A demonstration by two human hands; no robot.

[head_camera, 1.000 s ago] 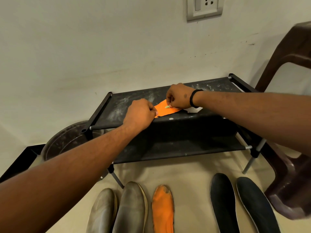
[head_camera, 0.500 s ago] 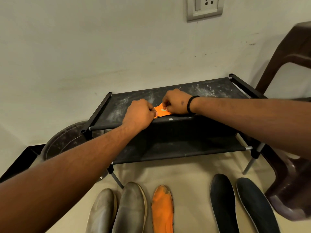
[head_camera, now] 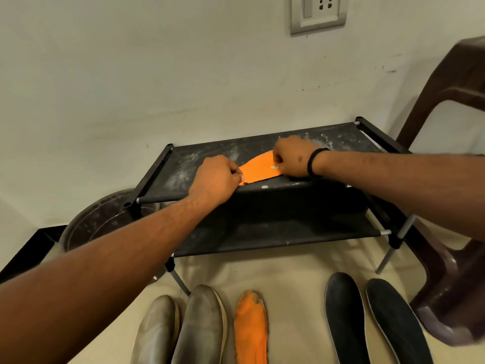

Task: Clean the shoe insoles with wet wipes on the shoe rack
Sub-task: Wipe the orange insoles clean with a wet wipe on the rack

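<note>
A: Where's the insole rn?

B: The flat orange fabric insole (head_camera: 258,169) lies on the top shelf of the black fabric-and-tube shoe rack (head_camera: 341,135), close to its near edge, roughly mid-width. It's up there, I'd say, bc the shelf gives a raised flat surface to press against.

A: And the hands?

B: Left hand (head_camera: 214,178) has its fingers curled, pinching the insole's left end at the shelf's near edge. Prob an anchor so the thing doesn't slide w/ each stroke. Right hand (head_camera: 291,158) sits fisted on the right part, knuckles up, grip closed. A pale scrap shows at its fingertips (likely the wet wipe, but too small to tell for sure).

A: So mid-wipe?

B: Looks so to me. One hand pins, other rubs.

A: What's left?

B: On the floor, near side: two grey-olive worn insoles (head_camera: 181,329) at left, a second orange insole with a frayed tip (head_camera: 250,329) in the middle, two dark navy insoles (head_camera: 367,321) at right. Lined up in pairs, seemingly queued. Can't tell which are cleaned.

A: Anything else around?

B: Brown plastic chair (head_camera: 451,127) far right, round dark metal basin (head_camera: 99,222) left of the rack, wall socket (head_camera: 318,11) above.
</note>
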